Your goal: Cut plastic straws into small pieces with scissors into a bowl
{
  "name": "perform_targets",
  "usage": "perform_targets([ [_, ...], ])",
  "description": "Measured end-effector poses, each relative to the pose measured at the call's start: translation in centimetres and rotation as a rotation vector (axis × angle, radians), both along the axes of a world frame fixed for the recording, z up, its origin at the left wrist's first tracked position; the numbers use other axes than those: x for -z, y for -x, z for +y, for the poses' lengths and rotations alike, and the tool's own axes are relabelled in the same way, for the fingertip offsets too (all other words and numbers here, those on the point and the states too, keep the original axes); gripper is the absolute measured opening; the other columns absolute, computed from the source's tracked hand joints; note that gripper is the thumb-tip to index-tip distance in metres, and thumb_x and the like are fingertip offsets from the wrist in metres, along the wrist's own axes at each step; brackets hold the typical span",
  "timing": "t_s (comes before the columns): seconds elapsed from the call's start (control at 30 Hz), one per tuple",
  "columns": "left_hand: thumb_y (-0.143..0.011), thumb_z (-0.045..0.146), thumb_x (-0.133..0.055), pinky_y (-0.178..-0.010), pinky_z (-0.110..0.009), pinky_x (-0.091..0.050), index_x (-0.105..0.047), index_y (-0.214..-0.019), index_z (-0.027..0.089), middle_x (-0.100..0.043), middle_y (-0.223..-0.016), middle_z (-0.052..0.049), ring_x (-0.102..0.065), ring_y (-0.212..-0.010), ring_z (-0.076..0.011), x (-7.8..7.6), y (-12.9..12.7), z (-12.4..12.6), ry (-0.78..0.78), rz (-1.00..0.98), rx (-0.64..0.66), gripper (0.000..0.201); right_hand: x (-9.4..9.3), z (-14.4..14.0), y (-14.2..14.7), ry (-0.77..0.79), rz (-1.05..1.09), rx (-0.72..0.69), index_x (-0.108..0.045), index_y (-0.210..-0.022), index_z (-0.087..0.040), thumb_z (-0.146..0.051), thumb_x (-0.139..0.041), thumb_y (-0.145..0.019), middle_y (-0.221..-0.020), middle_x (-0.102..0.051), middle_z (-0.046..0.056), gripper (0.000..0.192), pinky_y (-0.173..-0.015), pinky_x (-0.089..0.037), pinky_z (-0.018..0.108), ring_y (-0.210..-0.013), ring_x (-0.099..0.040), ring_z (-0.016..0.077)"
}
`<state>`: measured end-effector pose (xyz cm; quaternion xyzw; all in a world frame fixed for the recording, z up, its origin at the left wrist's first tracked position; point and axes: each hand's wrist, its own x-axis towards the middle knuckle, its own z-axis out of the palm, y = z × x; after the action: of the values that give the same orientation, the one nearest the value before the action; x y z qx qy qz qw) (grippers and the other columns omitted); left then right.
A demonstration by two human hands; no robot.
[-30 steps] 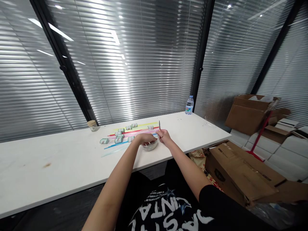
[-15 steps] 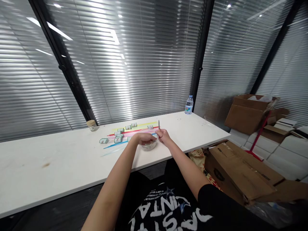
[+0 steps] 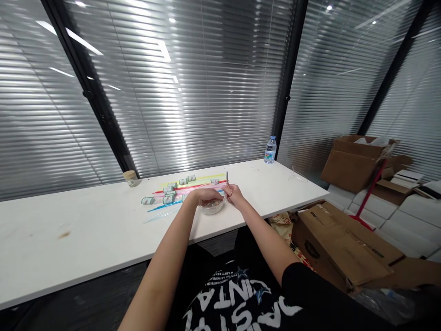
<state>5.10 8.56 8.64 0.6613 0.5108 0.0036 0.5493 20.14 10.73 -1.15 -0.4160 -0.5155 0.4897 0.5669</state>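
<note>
At frame centre, work looks unfinished: right hand (image 3: 234, 194) fingers clamped on scissors (image 3: 227, 179), left hand (image 3: 207, 195) over a bowl (image 3: 211, 210), its grip impossible to tell, long strips (image 3: 165, 206) seemingly uncut.

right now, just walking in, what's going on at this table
A person's left hand is at the mouth of a clear bowl, while the right hand holds scissors beside it. Coloured strips and small packets lie on the table. A water bottle stands near the far edge.
</note>
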Motion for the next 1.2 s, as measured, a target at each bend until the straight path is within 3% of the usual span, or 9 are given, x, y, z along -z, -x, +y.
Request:
perform_targets([
  [0.13, -0.080, 0.034, -0.059, -0.043, -0.019, -0.037, -0.055, -0.074, 0.018, -0.054, -0.061, 0.002, -0.048, -0.048, -0.0079, 0.0, 0.2, 0.3, 0.025, -0.057, -0.056, 0.018, 0.1, 0.1, 0.0, 0.019, -0.001, 0.006, -0.045, -0.055, -0.022, -0.038, -0.062, -0.068, -0.039, -0.042, -0.007, 0.027, -0.030, -0.019, 0.023, -0.028, -0.030, 0.0073],
  [0.27, -0.084, 0.034, -0.054, -0.043, -0.018, -0.037, -0.055, -0.081, 0.018, -0.054, -0.064, 0.001, -0.046, -0.047, -0.0070, 0.4, 0.4, 0.9, -0.079, -0.058, -0.103, 0.016, -0.1, 0.0, 0.1, 0.025, 0.002, 0.005, -0.046, -0.057, -0.022, -0.037, -0.062, -0.069, -0.040, -0.043, -0.007, 0.025, -0.031, -0.018, 0.023, -0.028, -0.030, 0.0072],
  [0.37, -0.087, 0.036, -0.049, -0.045, -0.018, -0.041, -0.058, -0.088, 0.018, -0.058, -0.068, -0.001, -0.050, -0.051, -0.0081, 0.6, 0.5, 1.1, -0.158, -0.021, -0.098, 0.020, -0.3, -0.2, 0.1, 0.023, 0.005, 0.000, -0.044, -0.057, -0.022, -0.035, -0.063, -0.068, -0.040, -0.043, -0.007, 0.025, -0.032, -0.019, 0.022, -0.029, -0.029, 0.0065],
  [0.53, -0.086, 0.038, -0.048, -0.057, -0.019, -0.051, -0.062, -0.092, 0.017, -0.068, -0.085, -0.007, -0.063, -0.069, -0.0119, 0.3, 0.4, 0.7, -0.164, 0.031, -0.060, 0.026, -0.2, -0.2, 0.1, 0.022, 0.005, -0.011, -0.044, -0.056, -0.022, -0.035, -0.062, -0.069, -0.039, -0.043, -0.006, 0.026, -0.032, -0.018, 0.022, -0.030, -0.028, 0.0066],
  [0.8, -0.080, 0.033, -0.051, -0.062, -0.025, -0.052, -0.063, -0.105, 0.015, -0.067, -0.112, -0.013, -0.065, -0.091, -0.0216, -1.0, -0.2, 0.0, -0.456, 0.365, -0.011, 0.033, 0.2, 0.1, 0.1, -0.008, -0.011, -0.005, -0.046, -0.054, -0.021, -0.033, -0.062, -0.069, -0.040, -0.042, -0.006, 0.026, -0.034, -0.021, 0.023, -0.031, -0.030, 0.0071],
  [1.0, -0.082, 0.030, -0.046, -0.070, -0.034, -0.053, -0.063, -0.116, 0.021, -0.061, -0.128, -0.014, -0.061, -0.105, -0.0292, -2.5, -0.6, -1.3, -0.527, 0.541, 0.073, 0.040, 0.1, -0.1, 0.0, -0.032, -0.021, -0.002, -0.045, -0.052, -0.021, -0.033, -0.061, -0.069, -0.040, -0.042, -0.006, 0.026, -0.035, -0.021, 0.022, -0.031, -0.031, 0.0070],
  [1.2, -0.081, 0.031, -0.047, -0.068, -0.034, -0.052, -0.065, -0.113, 0.019, -0.062, -0.124, -0.015, -0.063, -0.096, -0.0282, -2.1, -1.2, -2.1, -0.481, 0.571, 0.114, 0.039, 0.0, -0.1, 0.1, -0.061, -0.022, -0.002, -0.045, -0.052, -0.020, -0.032, -0.062, -0.069, -0.040, -0.042, -0.006, 0.027, -0.037, -0.023, 0.022, -0.034, -0.032, 0.0065],
])
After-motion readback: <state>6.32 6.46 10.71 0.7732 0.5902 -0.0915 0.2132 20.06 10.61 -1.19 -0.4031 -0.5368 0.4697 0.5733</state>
